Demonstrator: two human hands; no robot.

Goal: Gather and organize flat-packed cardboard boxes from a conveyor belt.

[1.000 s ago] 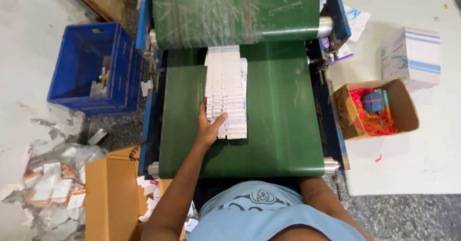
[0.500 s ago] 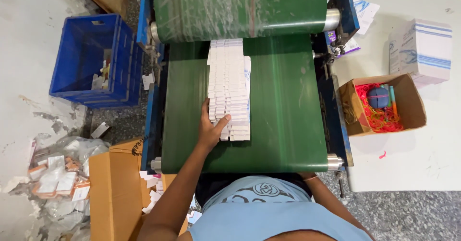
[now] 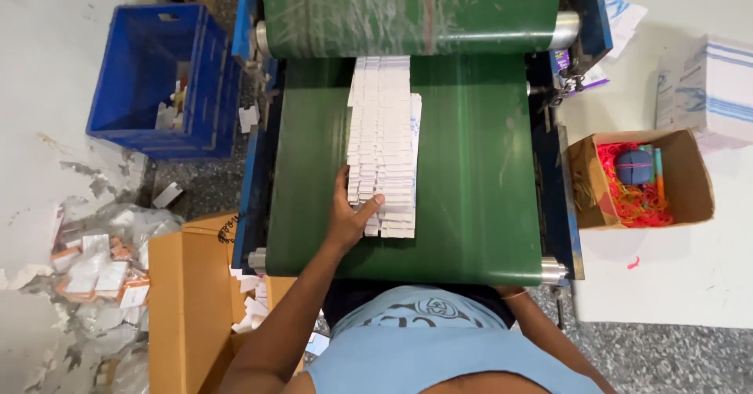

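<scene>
A long overlapping row of flat white cartons point(image 3: 383, 139) lies on the green conveyor belt point(image 3: 471, 174), coming out from under the upper roller. My left hand point(image 3: 351, 212) rests on the near left end of the row, fingers spread over the cartons, thumb pressing on top. My right hand is hidden below my body at the belt's near right corner; only the forearm shows.
A blue plastic crate point(image 3: 153, 84) stands on the floor at left. A brown cardboard box point(image 3: 188, 300) sits at lower left by scattered scraps. At right, an open cardboard box point(image 3: 690, 178) holds red rubber bands, beside a white carton point(image 3: 706, 88).
The view has shifted slightly; the row of cartons has crept toward me on the belt. My left hand stays on the row's near left end.
</scene>
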